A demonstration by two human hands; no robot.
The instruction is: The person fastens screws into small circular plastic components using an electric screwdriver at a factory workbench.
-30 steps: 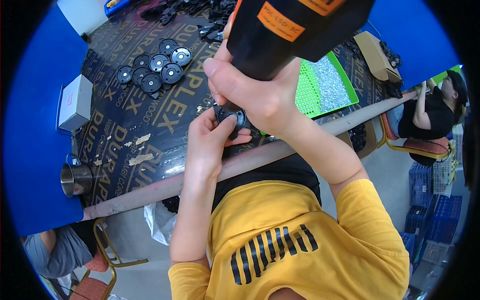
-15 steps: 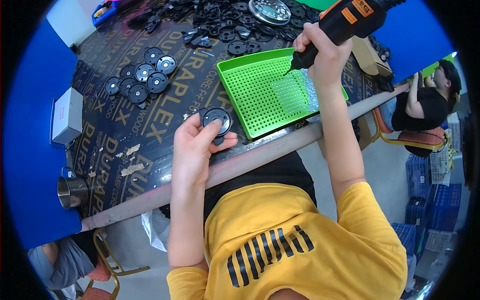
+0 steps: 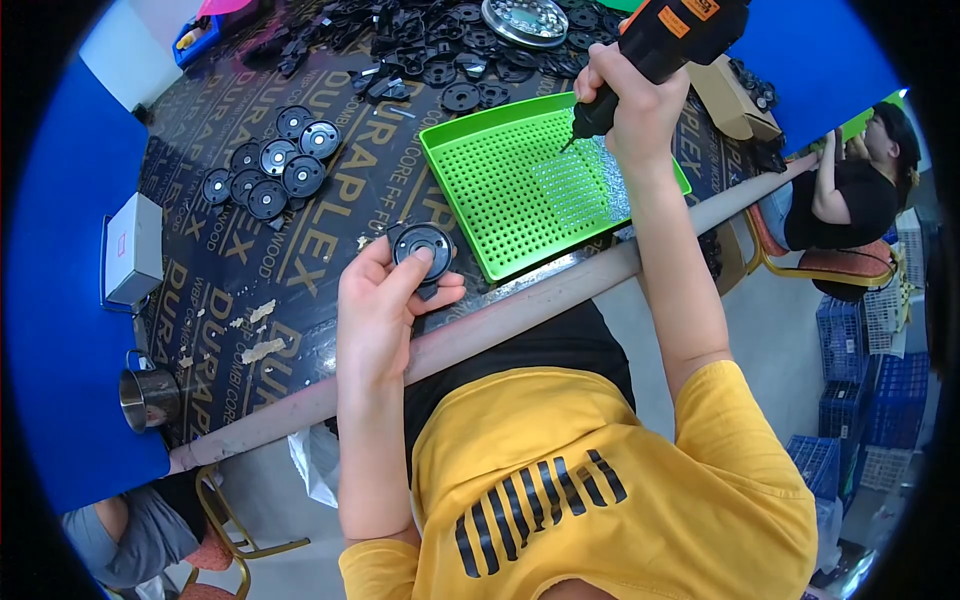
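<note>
My left hand (image 3: 385, 295) is closed on a round black plastic part (image 3: 421, 251), its thumb lying across the middle. The part is held over the table, just left of a green perforated tray (image 3: 455, 215). Wrapped in my right hand (image 3: 640, 105) is a black electric screwdriver (image 3: 655, 45) with orange labels. Its thin bit points down over the tray, close to the edge of the rows of small silver screws (image 3: 575, 185). Whether the bit touches a screw I cannot tell. More loose screws are heaped at the tray's right side, partly behind my right wrist.
Several similar black discs (image 3: 265, 200) lie in a group at left. Black parts (image 3: 410, 45) and a silver dish (image 3: 525, 22) are at the back. A cardboard box (image 3: 735, 100) stands right, a metal cup (image 3: 150, 397) left. A pale rail (image 3: 520, 300) edges the table. Another person (image 3: 850, 190) sits at right.
The view has shifted slightly. My left hand has come a little toward me with the black part. The screwdriver bit remains over the tray, near the same rows of screws.
</note>
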